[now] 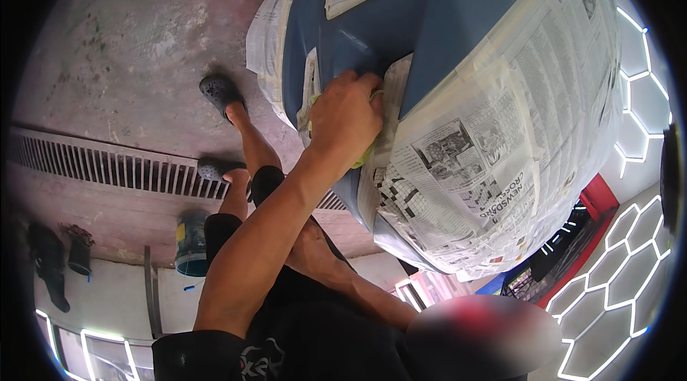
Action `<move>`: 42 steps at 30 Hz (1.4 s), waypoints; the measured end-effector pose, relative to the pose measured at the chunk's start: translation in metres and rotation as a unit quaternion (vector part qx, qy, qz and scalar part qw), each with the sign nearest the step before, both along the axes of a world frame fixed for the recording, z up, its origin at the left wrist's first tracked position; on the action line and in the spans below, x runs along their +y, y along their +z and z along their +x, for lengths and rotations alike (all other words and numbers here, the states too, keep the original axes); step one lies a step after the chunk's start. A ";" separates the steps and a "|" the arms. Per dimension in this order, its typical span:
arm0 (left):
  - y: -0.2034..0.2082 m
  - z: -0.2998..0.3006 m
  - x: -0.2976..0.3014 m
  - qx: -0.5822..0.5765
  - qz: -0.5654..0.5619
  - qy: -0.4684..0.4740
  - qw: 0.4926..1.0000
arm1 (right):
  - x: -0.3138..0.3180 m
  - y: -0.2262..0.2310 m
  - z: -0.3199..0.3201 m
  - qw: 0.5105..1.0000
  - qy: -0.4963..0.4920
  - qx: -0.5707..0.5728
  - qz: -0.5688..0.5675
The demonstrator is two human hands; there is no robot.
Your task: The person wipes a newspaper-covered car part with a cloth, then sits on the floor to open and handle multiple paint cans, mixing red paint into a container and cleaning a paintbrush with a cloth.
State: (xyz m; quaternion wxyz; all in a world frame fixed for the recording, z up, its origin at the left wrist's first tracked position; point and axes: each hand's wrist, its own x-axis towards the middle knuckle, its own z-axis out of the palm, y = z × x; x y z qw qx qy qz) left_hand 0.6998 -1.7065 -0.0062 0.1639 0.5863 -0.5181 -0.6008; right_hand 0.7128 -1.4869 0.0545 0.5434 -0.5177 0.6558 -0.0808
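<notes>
My left hand (346, 115) is closed around a yellow-green cloth (363, 157), bits of which stick out beside the fingers and under the palm. It presses against a recess in a blue-grey vehicle body panel (361, 34). Masking newspaper (458, 159), edged with pale tape, covers the surfaces on both sides of the panel, and a narrow papered strip (396, 95) runs right beside the hand. My right hand (309, 248) is low, near my dark shorts and partly behind my left forearm; its fingers are hidden.
A slatted drain grate (122, 164) crosses the stained concrete floor (136, 45). My feet, in dark clogs (218, 93), stand by it. A teal bucket (191, 241) and a dark pot (79, 256) are at the lower left. Hexagonal lights (612, 277) glow at the right, near a red frame (600, 198).
</notes>
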 end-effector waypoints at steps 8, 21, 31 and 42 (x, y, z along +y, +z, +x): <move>-0.003 -0.001 0.002 0.022 0.032 0.046 0.998 | -0.008 -0.002 -0.001 0.999 0.037 0.021 0.023; -0.012 -0.006 -0.042 0.033 0.045 0.058 0.997 | -0.026 0.005 0.000 0.999 -0.043 -0.012 -0.015; 0.000 -0.005 -0.015 0.033 -0.066 0.066 0.995 | -0.011 -0.003 0.006 1.000 -0.004 0.008 -0.023; -0.008 -0.004 0.005 0.020 -0.147 0.025 0.989 | 0.003 -0.008 0.006 0.999 0.018 0.000 -0.040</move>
